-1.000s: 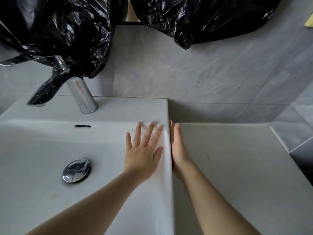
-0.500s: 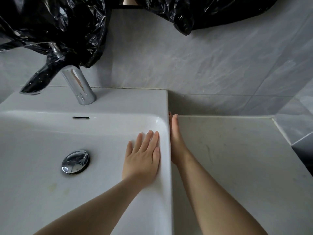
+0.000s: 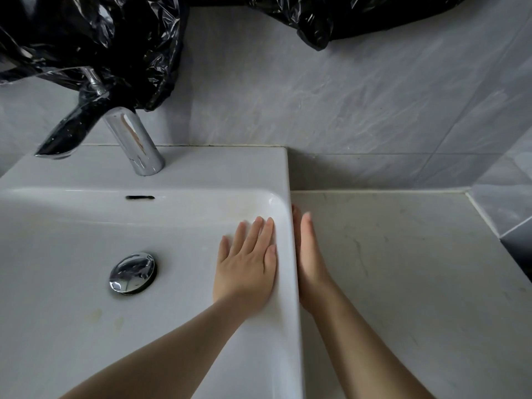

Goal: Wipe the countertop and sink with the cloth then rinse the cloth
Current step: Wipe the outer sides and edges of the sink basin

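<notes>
We see a grey tiled wall (image 3: 359,96) filling the upper part of the view. Below it on the left sits a white sink (image 3: 216,168), raised above a pale stone tabletop (image 3: 417,283) that runs off to the right. Faint dark marks fleck the tabletop.

A crumpled black plastic bag (image 3: 86,38) hangs in front of the wall at upper left and drapes over the top of a chrome faucet (image 3: 135,145). The faucet stands on the sink's back ledge. A second black bag (image 3: 359,15) hangs at upper right, apart from the first.

The person's left grip (image 3: 246,269) lies flat against the basin's inner right wall, just below the rounded back corner. Its fingers (image 3: 253,234) are straight and held close together, pressing on the surface. A paler patch shows at the fingertips and beside the heel of the hand. We cannot tell whether it is a white cloth under the palm.

The right grip (image 3: 309,254) stands edge-on just outside the sink, on the tabletop and against the sink's outer side. Its fingers are straight and pressed together, curled around nothing.

A chrome drain plug (image 3: 133,273) sits in the basin floor, left of the left grip. A dark overflow slot (image 3: 140,197) shows in the back wall. Faint yellowish stains (image 3: 98,313) lie below the plug.
</notes>
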`<state>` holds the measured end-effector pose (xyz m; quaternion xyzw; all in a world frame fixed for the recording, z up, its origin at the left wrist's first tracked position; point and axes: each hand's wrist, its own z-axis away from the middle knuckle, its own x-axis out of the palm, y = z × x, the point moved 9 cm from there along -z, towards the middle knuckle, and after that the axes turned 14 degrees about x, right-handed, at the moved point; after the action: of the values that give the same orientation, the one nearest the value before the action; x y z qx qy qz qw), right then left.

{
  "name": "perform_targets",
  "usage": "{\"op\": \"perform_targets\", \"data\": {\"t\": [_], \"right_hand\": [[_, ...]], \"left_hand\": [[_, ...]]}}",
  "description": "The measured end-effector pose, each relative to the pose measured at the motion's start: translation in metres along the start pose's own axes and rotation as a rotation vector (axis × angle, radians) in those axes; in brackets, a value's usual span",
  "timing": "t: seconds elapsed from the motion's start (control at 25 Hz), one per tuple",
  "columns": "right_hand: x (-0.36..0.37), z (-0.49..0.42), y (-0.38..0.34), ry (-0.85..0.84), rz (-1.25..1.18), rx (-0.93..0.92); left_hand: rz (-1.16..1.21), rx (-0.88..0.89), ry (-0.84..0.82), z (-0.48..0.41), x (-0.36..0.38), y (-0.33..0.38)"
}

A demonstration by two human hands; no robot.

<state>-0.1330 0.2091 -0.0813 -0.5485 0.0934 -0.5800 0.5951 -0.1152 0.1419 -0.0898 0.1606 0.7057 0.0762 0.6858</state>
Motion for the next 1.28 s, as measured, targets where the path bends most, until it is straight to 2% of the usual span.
{"op": "perform_targets", "data": {"t": [0.08, 0.16, 0.24, 0.36, 0.44, 0.6, 0.68, 0.76, 0.88, 0.96, 1.08, 1.16, 1.28], "right_hand": [[0.001, 0.019, 0.007, 0.013, -0.054, -0.081], [-0.004, 0.007, 0.002, -0.003, -0.092, -0.053], [0.000, -0.015, -0.018, 0.024, -0.012, -0.018], [-0.002, -0.015, -0.032, 0.050, 0.062, -0.092], [-0.002, -0.002, -0.006, 0.050, -0.016, -0.006], [-0.005, 0.021, 0.005, 0.068, -0.123, -0.099], [-0.007, -0.005, -0.018, 0.108, -0.023, -0.105], [-0.009, -0.008, -0.037, 0.121, 0.093, -0.195], [-0.013, 0.002, -0.020, 0.203, 0.122, -0.082], [-0.003, 0.022, -0.006, 0.165, 0.124, -0.096], [-0.014, 0.005, -0.015, 0.189, 0.163, -0.081], [-0.010, 0.003, -0.034, 0.152, 0.290, -0.177], [-0.008, 0.018, -0.017, 0.143, 0.216, -0.169]], "left_hand": [[0.008, -0.004, 0.000, -0.001, 0.001, -0.001], [0.016, -0.008, 0.001, 0.000, 0.000, -0.001], [0.012, -0.006, 0.005, 0.000, -0.001, 0.000], [0.018, 0.003, 0.010, 0.001, -0.001, 0.000], [0.017, 0.006, 0.012, 0.000, -0.001, 0.000], [0.013, -0.005, 0.022, 0.000, -0.001, -0.001], [0.010, 0.002, 0.027, 0.001, -0.002, 0.001], [0.009, 0.007, 0.030, 0.001, -0.002, 0.001], [0.013, 0.000, 0.029, 0.000, -0.002, 0.000], [0.016, -0.008, 0.025, 0.001, -0.001, -0.001], [0.018, 0.000, 0.031, 0.001, -0.002, -0.001], [0.017, 0.004, 0.032, 0.001, -0.003, 0.000], [0.027, -0.004, 0.025, 0.002, -0.003, -0.001]]}}
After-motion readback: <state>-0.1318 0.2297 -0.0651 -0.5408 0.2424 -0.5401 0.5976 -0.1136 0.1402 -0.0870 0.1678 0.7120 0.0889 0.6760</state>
